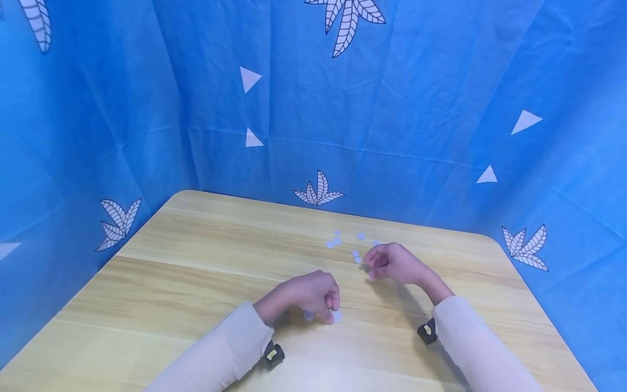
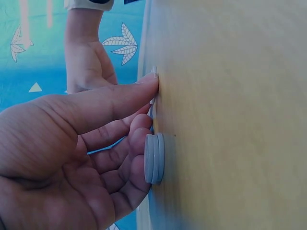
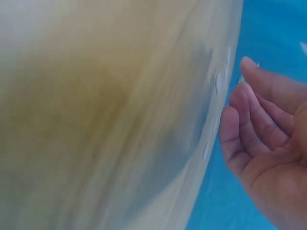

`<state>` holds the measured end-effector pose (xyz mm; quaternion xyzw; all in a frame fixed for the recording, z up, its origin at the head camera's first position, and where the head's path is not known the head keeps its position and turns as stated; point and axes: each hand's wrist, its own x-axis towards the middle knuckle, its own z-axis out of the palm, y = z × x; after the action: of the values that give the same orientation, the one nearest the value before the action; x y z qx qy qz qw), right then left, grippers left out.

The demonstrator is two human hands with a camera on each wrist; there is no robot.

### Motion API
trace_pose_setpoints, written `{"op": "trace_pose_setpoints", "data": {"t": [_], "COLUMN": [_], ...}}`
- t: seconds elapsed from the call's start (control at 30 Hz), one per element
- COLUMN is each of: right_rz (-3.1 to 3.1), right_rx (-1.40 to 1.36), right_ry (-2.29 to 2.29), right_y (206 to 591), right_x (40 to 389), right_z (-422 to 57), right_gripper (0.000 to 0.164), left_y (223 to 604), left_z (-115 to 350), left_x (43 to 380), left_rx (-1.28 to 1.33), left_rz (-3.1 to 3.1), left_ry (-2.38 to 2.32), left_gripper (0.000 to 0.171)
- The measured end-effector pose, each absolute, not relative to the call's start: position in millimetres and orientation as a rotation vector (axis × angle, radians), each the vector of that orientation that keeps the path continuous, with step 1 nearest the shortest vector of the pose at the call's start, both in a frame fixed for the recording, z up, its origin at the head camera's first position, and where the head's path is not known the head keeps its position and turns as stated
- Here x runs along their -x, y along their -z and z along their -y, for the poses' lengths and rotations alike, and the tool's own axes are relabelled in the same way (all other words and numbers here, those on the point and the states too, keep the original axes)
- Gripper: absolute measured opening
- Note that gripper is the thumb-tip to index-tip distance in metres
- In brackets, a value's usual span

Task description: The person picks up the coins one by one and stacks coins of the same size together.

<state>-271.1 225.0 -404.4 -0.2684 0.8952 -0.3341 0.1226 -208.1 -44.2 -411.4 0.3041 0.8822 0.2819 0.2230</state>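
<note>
Here, stacked discs [image 2: 154, 158]: thin, round, pale grey

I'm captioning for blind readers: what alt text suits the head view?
A person's left hand touches a pale disc on a wooden table; the right hand hovers beside scattered small discs. Blue leaf-printed cloth hangs behind.

We see the sleeved left arm [image 1: 215, 348] slant forward to the right and the sleeved right arm [image 1: 480, 343] slant forward to the left. We find the left hand [image 1: 311, 294] nearer us, its fingers [image 2: 112, 158] bent and its thumb [image 2: 115, 106] straight, tips set in a pinch, while the right hand [image 1: 397, 263] sits farther forward, fingers loosely curled, thumb apart
</note>
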Motion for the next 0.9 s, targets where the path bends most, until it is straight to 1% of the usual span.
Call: {"op": "trace_pose_setpoints", "data": {"t": [0.13,0.3,0.5,0.7,0.9], "right_rz": [-2.655,-2.741,-2.834,-2.88,-2.884], "right_rx": [0.73,0.673,0.539,0.5,0.473], "right_ry": [0.993,0.994,1.002,0.914,0.863], "right_y": [404,407,416,424,425], "right_x": [283,296,313,330,335], "right_z": [-229,-234,-240,-248,-252], "right_gripper": [0.033,0.033,0.035,0.033,0.031], "left_y": [411,411,411,411,411], "left_z": [45,44,45,45,45], "left_x": [208,208,208,208,208], "left_rx": [-0.829,-0.828,-0.83,-0.822,-0.824], "left_rz": [-2.439,-2.44,-2.436,-2.429,-2.431], "left_ry": [-0.783,-0.778,-0.776,-0.785,-0.783], "left_gripper": [0.02,0.02,0.02,0.02,0.02]}}
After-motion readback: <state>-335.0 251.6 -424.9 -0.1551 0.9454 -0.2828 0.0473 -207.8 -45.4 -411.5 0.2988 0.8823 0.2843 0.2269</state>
